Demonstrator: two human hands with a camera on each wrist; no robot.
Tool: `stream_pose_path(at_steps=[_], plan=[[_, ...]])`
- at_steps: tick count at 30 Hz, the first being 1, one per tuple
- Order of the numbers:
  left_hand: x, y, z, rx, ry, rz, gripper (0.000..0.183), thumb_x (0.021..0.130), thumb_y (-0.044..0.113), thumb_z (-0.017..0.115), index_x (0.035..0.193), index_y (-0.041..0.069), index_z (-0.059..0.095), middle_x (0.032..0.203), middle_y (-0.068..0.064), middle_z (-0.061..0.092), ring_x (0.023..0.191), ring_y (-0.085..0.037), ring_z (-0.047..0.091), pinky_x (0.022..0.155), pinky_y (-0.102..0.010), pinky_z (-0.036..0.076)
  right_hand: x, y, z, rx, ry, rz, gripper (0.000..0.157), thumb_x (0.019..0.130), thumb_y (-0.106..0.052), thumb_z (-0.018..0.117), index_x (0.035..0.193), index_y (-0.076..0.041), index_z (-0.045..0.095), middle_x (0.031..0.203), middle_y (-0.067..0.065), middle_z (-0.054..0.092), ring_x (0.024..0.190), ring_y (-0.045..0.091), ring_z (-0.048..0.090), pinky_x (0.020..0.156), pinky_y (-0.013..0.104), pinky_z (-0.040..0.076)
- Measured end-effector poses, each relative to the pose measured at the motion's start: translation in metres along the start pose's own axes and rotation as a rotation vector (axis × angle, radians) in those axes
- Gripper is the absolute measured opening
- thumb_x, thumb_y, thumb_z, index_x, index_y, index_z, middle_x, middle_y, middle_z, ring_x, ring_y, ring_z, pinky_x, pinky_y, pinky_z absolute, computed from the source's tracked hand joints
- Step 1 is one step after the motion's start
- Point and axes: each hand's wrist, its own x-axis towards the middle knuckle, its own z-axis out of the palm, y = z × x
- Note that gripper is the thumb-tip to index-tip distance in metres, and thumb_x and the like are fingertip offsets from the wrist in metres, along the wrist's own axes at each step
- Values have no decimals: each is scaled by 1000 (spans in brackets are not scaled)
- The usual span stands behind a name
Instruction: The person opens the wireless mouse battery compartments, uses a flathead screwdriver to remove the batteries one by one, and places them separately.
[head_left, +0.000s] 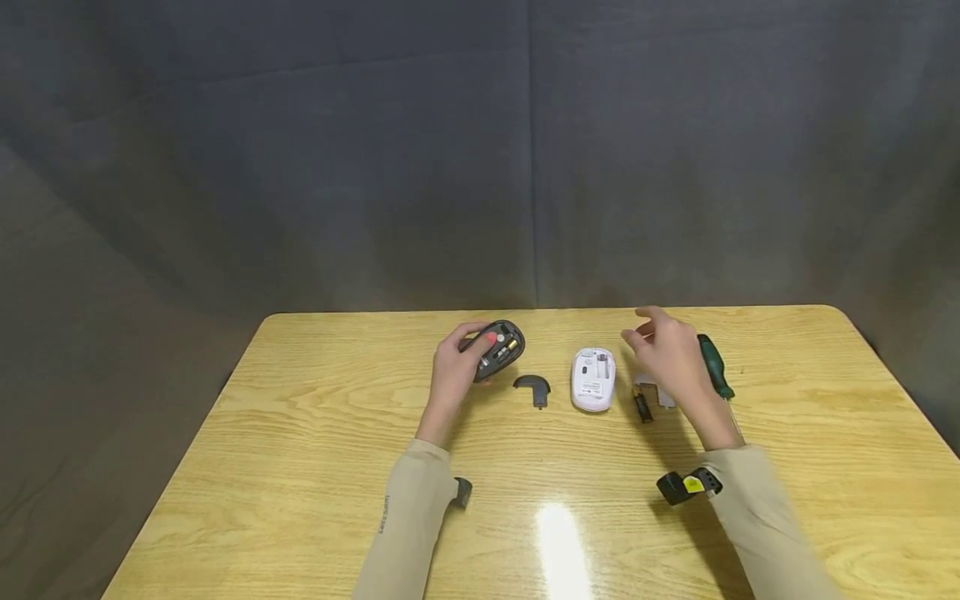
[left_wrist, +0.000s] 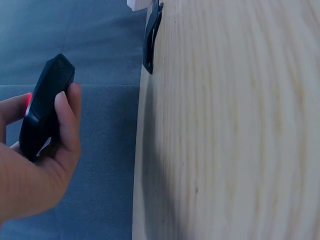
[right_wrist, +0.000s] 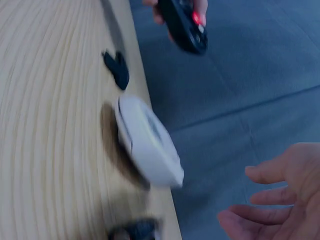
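My left hand (head_left: 455, 367) grips a black computer mouse (head_left: 504, 354), held up off the table with its underside facing me. A battery shows in its uncovered compartment, and a red glow falls on a fingertip (left_wrist: 28, 97). Beside it on the table lies the black battery cover (head_left: 538, 388). My right hand (head_left: 670, 354) hovers past the white mouse (head_left: 592, 381), fingers loosely bent and holding nothing. That mouse lies upside down with its compartment uncovered. Below my right hand are a dark battery (head_left: 642, 406) and a white cover (head_left: 665, 398), partly hidden.
A green-handled screwdriver (head_left: 716, 365) lies to the right of my right hand, its shaft partly behind my wrist. The wooden table (head_left: 315, 450) ends at a dark curtain (head_left: 420, 192) at the back.
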Motion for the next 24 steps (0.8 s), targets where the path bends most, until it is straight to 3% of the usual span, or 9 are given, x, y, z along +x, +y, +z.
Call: stream_pose_path(at_steps=[7, 16, 24], plan=[[0, 0, 1, -3, -3, -11, 32, 98, 16, 67, 127, 2, 70, 112, -25, 70, 86, -27, 70, 66, -50, 63, -2, 28, -19, -5, -46, 49, 62, 102, -19, 65, 148, 14, 40, 127, 42, 57, 111, 54, 62, 87, 64, 54], [0, -2, 2, 6, -19, -7, 33, 98, 17, 67, 128, 1, 69, 112, -26, 70, 84, -27, 70, 59, -42, 63, -5, 50, -36, -31, -40, 83, 67, 99, -18, 70, 147, 16, 38, 128, 45, 55, 112, 56, 60, 88, 65, 52], [-1, -2, 3, 9, -23, -10, 32, 98, 16, 66, 127, 2, 69, 109, -24, 70, 79, -22, 68, 62, -45, 64, -10, 69, -46, -73, -41, 136, 71, 98, -19, 71, 146, 19, 36, 129, 48, 52, 113, 59, 58, 86, 67, 52]])
